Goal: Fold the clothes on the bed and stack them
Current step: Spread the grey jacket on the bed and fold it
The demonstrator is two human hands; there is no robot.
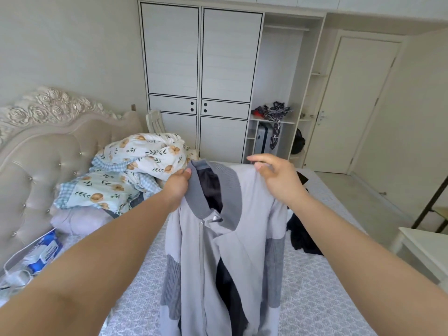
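While the jacket (pixel 230 251) hangs above the bed (pixel 315 275), the left hand (pixel 178 187) pinches its collar between thumb and fingers, and the right hand (pixel 276 177) pinches the shoulder, remaining fingers loosely spread.

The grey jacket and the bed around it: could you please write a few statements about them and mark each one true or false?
1. Both hands hold the jacket up by its shoulders. True: the left hand grips beside the collar, the right hand pinches the other shoulder.
2. The jacket lies folded flat on the bed. False: it hangs unfolded above the bed.
3. A flowered quilt is heaped near the headboard. True.
4. The dark garment lies to the jacket's left. False: it lies to its right.
5. Both wardrobe doors stand open. False: they are closed.
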